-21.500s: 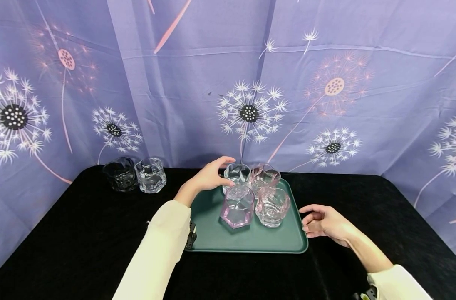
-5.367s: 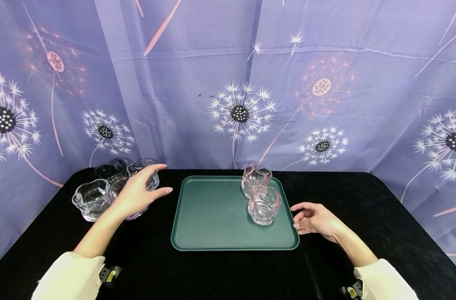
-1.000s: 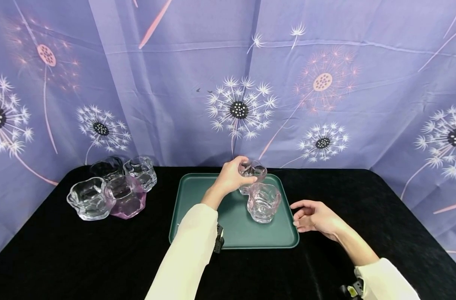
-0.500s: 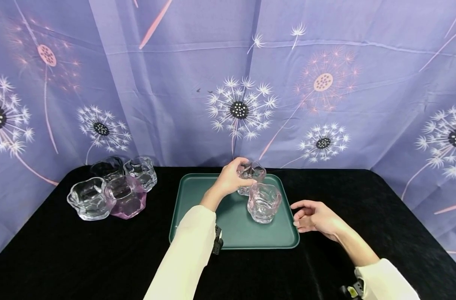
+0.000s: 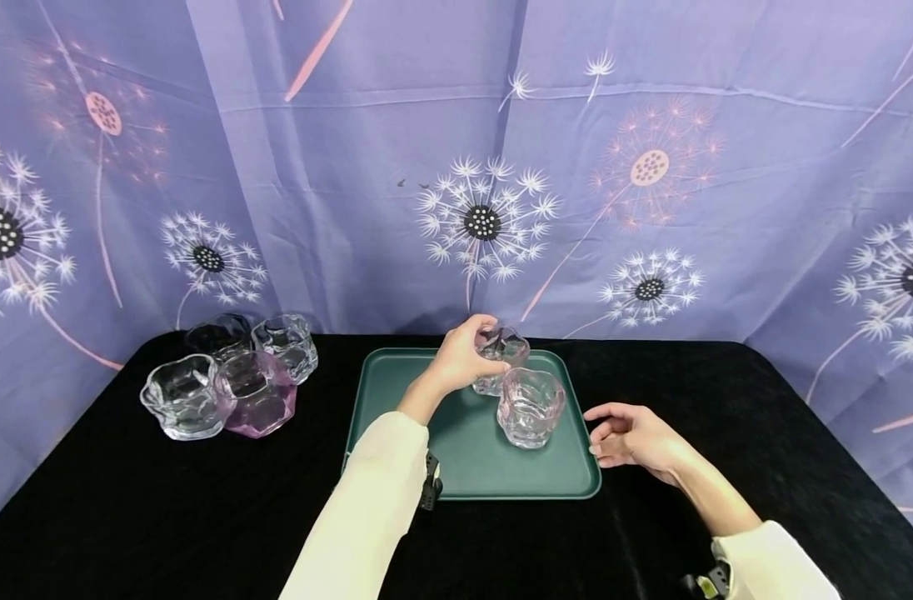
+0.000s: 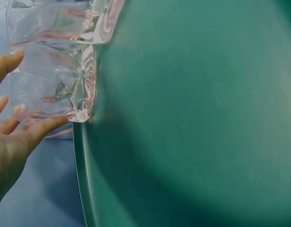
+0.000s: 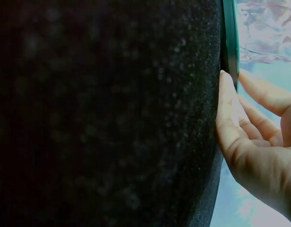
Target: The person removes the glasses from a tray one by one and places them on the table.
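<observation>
My left hand [image 5: 460, 360] is at the back of the green tray [image 5: 464, 467], its thumb and fingers round a faintly pink glass tumbler [image 5: 504, 346]. The left wrist view shows the fingertips on the side of that tumbler [image 6: 53, 87]. Right in front of it stands a second pink wavy tumbler [image 5: 530, 408], upright on the tray and overlapping it in the head view. At the tray's right edge, my right hand [image 5: 636, 437] pinches the rim; the right wrist view has the fingertips on either side of the tray edge [image 7: 230, 38].
Left of the tray, on the black cloth [image 5: 164, 517], several glasses cluster: a dark one [image 5: 218, 333], a clear one [image 5: 286, 346], a wide clear one [image 5: 182, 400] and a purple one [image 5: 257, 400]. A lilac curtain [image 5: 366, 208] hangs behind.
Since the oldest frame, a clear and a purple glass have gone from the tray to the left cluster. Lately, my left hand's pink tumbler has shifted slightly left; my right hand stays put.
</observation>
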### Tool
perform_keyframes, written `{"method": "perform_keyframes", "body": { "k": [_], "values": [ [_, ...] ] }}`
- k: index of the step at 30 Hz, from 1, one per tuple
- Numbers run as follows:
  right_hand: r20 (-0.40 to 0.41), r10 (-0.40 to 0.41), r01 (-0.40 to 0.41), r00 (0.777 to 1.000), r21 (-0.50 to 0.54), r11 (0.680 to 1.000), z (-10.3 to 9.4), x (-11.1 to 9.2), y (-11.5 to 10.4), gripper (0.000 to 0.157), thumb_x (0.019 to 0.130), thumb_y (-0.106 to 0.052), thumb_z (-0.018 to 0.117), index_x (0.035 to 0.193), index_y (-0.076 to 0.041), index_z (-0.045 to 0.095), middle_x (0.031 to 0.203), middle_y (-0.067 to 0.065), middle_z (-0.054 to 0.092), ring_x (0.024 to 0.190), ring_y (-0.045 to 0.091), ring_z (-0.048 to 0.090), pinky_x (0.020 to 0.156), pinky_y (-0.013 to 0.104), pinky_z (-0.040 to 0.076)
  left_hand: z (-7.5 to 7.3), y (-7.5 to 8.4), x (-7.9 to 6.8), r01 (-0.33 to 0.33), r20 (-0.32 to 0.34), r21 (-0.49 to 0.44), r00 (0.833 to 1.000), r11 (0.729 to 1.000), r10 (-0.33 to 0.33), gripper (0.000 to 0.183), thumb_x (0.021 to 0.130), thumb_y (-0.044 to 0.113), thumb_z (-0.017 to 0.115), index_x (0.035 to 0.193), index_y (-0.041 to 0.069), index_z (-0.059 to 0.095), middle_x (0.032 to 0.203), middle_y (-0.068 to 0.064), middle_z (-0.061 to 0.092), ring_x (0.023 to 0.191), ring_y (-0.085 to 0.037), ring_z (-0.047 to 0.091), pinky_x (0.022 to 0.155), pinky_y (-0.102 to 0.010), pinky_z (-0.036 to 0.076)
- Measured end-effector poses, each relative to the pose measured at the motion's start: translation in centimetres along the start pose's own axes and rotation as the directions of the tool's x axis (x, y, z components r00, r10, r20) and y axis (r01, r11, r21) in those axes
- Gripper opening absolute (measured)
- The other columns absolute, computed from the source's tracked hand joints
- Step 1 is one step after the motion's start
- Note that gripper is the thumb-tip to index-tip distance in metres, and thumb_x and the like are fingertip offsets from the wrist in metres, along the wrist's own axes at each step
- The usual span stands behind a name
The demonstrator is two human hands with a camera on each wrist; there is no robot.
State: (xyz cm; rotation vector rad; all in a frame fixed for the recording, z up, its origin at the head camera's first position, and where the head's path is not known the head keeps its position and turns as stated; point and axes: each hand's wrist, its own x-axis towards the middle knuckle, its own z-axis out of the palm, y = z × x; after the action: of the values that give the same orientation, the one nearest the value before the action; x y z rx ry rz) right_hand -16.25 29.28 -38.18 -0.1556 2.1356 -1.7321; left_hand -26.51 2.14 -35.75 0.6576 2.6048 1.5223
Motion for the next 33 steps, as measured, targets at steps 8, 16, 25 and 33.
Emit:
{"method": "perform_keyframes", "body": {
  "k": [8,16,25,33],
  "values": [
    [-0.003,0.0,0.0,1.0,-0.005,1.0,0.0,0.0,0.0,0.055,0.078,0.008,0.063,0.124,0.018,0.035,0.086,0.012,0.057,0.075,0.018,0.062,0.07,0.039,0.054,-1.1,0.0,-1.0,0.011,0.006,0.08,1.0,0.997,-0.012,0.067,0.069,0.015,0.079,0.127,0.002,0.047,0.121,-0.011,0.053,0.107,-0.027,0.051,0.087,-0.037,0.044],
    [0.001,0.002,-0.002,1.0,-0.006,1.0,0.0,0.0,-0.1,0.054,0.078,0.009,0.062,0.124,0.018,0.034,0.085,0.009,0.057,0.076,0.019,0.062,0.07,0.039,0.053,-2.7,0.5,-2.2,0.017,-0.027,0.097,1.0,0.995,-0.014,0.064,0.069,0.015,0.079,0.124,0.002,0.049,0.119,-0.012,0.052,0.106,-0.027,0.052,0.085,-0.038,0.046],
    [-0.003,0.007,-0.007,1.0,-0.006,1.0,0.0,0.0,-0.1,0.055,0.078,0.009,0.062,0.125,0.017,0.034,0.084,0.009,0.058,0.075,0.018,0.062,0.07,0.039,0.053,-4.1,2.1,-4.4,-0.048,-0.082,0.115,0.995,0.992,0.058,0.069,0.066,0.015,0.081,0.125,0.003,0.049,0.119,-0.012,0.054,0.103,-0.025,0.056,0.084,-0.035,0.047],
    [-0.005,0.004,-0.004,1.0,-0.011,1.0,0.0,0.0,0.0,0.055,0.077,0.008,0.063,0.124,0.018,0.035,0.085,0.01,0.057,0.076,0.019,0.062,0.07,0.04,0.053,-5.9,2.0,-6.9,-0.042,-0.116,0.12,0.992,0.992,0.056,0.068,0.065,0.015,0.081,0.125,0.004,0.05,0.119,-0.012,0.055,0.103,-0.024,0.056,0.082,-0.038,0.048]
  ]
}}
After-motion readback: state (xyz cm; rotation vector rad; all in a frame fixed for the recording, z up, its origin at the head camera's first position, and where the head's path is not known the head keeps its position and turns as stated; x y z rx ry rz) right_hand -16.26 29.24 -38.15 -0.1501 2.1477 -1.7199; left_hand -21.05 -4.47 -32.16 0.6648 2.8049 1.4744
